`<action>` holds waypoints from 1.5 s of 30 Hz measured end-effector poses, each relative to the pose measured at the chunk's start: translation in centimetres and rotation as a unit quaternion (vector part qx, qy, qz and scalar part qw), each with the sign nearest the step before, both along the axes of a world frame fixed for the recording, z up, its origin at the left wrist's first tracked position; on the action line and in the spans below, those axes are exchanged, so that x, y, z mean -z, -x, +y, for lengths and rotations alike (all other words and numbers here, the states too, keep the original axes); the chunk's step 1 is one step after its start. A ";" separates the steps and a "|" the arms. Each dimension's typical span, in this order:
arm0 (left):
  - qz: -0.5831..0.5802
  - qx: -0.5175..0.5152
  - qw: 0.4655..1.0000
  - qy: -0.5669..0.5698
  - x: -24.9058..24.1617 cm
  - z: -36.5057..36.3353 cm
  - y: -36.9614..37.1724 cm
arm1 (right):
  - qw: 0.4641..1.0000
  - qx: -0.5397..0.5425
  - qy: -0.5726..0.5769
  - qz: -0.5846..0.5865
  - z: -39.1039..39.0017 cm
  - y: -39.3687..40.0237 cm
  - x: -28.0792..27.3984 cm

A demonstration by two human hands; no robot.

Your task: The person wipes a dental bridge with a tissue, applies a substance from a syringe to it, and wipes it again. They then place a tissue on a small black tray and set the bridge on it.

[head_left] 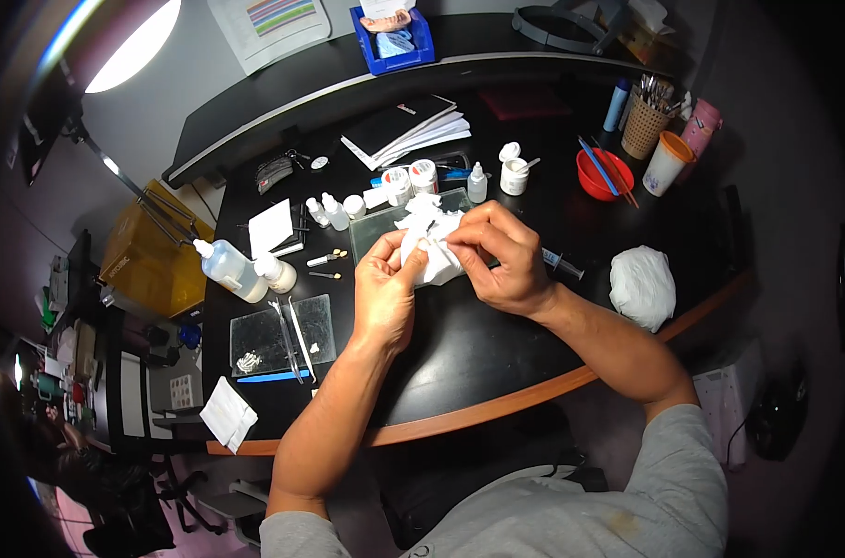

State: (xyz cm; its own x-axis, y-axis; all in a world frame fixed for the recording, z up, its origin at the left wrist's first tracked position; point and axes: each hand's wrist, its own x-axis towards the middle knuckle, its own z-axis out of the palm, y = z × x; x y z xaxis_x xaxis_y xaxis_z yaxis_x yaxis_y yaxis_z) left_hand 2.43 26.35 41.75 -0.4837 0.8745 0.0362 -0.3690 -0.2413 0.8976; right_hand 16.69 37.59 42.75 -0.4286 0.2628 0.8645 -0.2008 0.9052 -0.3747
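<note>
Above the desk, both of my hands are at a crumpled white tissue. My left hand is closed on the tissue's left side, with the thumb pressed against it. The fingers of my right hand are pinched together at its right edge; whether anything else is between them is hidden. A small dark tip shows among the folds near my left thumb, too small to name. Under the hands lies a glass slab, partly covered. A syringe lies just beyond my right wrist.
A second glass slab at the left carries tweezers and white pieces. Bottles, including a large one, and jars stand behind. At the right are a red bowl, a cup and a white wrapped bundle.
</note>
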 end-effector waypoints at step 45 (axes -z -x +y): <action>-0.002 0.069 0.997 0.045 0.8 -0.1 -0.2 | 0.982 -0.091 0.146 -0.074 0.3 -1.0 0.1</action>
